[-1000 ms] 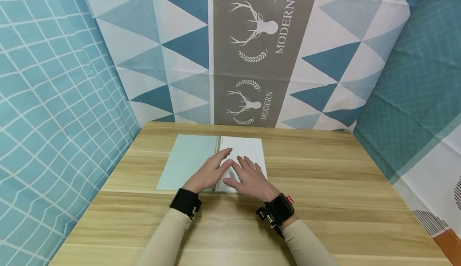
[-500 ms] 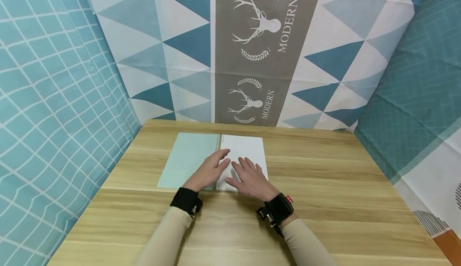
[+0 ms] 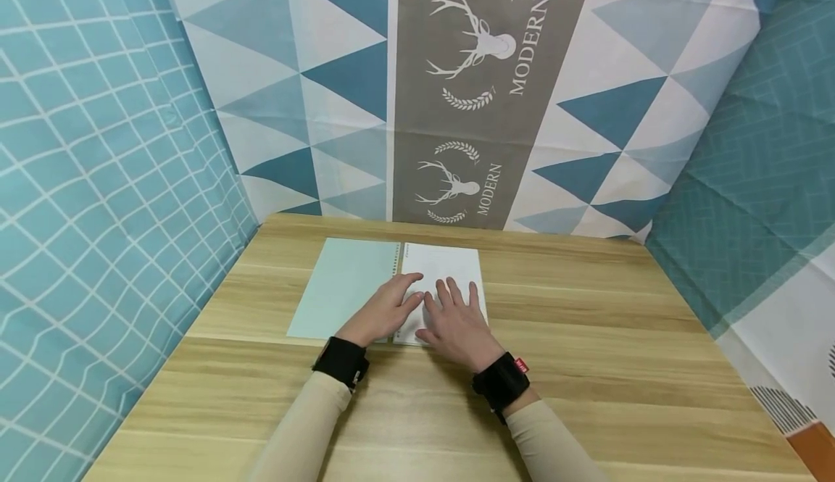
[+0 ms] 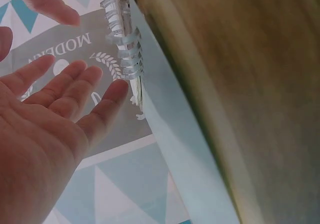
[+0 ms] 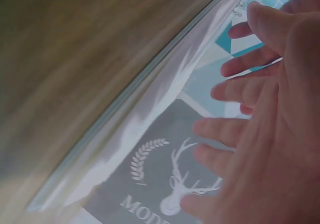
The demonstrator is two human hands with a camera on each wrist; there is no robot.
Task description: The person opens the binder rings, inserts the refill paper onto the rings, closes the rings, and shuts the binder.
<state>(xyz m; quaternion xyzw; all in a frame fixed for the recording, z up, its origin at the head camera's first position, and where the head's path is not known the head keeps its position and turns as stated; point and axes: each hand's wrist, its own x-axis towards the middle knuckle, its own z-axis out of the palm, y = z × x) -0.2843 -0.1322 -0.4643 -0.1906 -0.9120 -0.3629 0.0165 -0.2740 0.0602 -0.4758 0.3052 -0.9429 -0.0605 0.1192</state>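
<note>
A spiral notebook lies spread flat on the wooden table in the head view, its pale green cover (image 3: 342, 286) on the left and white pages (image 3: 450, 259) on the right. My left hand (image 3: 381, 314) hovers above the spine, fingers extended and holding nothing. In the left wrist view, clear binding rings (image 4: 131, 59) show close to its little finger. Above the white pages is my right hand (image 3: 462, 330), palm down with fingers spread. The right wrist view shows a gap between its fingers and the page stack (image 5: 135, 121). Both thumbs point inward, near each other.
The wooden table (image 3: 567, 351) extends around the notebook on all sides. Behind it hangs a patterned cloth (image 3: 450, 105) with deer heads and triangles. A blue grid cloth (image 3: 98, 177) borders the left, a teal cloth (image 3: 744, 177) the right.
My right hand has turned slightly and its fingers have spread wider over the page. The left hand stays nearly in place. The notebook has not moved on the table; the view has shifted slightly.
</note>
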